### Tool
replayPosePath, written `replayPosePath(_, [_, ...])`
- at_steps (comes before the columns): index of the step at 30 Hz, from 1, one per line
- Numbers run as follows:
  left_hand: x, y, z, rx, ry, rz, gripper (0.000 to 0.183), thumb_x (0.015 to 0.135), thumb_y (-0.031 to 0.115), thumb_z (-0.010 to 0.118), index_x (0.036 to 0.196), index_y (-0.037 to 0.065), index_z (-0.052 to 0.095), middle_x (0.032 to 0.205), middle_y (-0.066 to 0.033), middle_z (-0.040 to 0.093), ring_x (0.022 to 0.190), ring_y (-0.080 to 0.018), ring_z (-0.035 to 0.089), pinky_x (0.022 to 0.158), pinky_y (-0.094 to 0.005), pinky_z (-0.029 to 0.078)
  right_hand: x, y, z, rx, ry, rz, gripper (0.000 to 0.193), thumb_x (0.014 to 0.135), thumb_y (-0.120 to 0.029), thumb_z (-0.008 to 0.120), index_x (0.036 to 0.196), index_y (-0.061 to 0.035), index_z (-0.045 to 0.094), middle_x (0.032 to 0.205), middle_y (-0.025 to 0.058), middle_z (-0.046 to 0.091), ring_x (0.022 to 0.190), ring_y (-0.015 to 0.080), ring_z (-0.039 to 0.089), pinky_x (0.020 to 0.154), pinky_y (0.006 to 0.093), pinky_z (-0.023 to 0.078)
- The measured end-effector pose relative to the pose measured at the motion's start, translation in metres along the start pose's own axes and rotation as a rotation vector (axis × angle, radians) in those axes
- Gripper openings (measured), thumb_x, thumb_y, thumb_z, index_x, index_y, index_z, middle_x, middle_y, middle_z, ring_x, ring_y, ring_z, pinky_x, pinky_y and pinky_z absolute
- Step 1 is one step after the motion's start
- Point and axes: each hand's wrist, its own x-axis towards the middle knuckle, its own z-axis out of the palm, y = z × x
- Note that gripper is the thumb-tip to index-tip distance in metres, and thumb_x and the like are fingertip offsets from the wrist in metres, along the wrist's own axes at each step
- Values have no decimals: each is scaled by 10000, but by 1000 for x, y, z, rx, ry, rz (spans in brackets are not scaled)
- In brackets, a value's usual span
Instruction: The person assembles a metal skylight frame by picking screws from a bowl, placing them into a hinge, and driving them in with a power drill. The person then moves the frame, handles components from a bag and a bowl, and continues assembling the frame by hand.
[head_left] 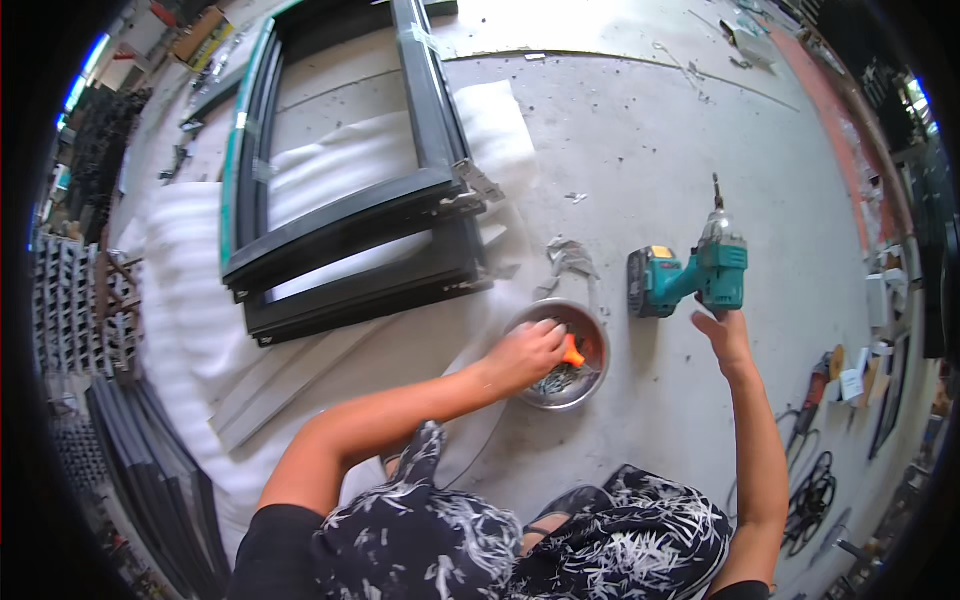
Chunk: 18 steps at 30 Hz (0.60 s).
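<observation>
L hand [532, 352] in metal bowl [562, 404] by orange pc. [573, 352], can't tell if gripped. R hand [727, 336] at rear of teal drill [722, 275], hold unclear.

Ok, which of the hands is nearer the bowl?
Left. The left hand reaches over the rim of the bowl; the right hand is well to its right, by the drill.

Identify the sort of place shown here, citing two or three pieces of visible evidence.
Probably a workshop or small factory floor: dark rectangular frames lie stacked over white padding, with a teal cordless drill and a metal bowl of small parts nearby.
</observation>
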Motion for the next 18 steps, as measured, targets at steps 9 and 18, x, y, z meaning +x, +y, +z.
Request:
replayPosePath(9, [-13, 31, 27, -4, 43, -123, 93, 753, 125, 577, 838, 90, 565, 819, -79, 533, 806, -260, 583, 638, -384, 509, 19, 12, 52, 179, 285, -379, 301, 806, -156, 726, 1042, -13, 606, 936, 44, 610, 829, 136, 552, 764, 297, 469])
replayPosePath(18, [-28, 54, -1, -426, 183, -499, 75, 804, 64, 647, 879, 57, 636, 852, -142, 606, 786, -324, 599, 671, -405, 484, 12, 41, 51, 240, 340, -508, 298, 820, -155, 712, 1068, -41, 590, 961, 26, 584, 878, 130, 551, 802, 300, 468])
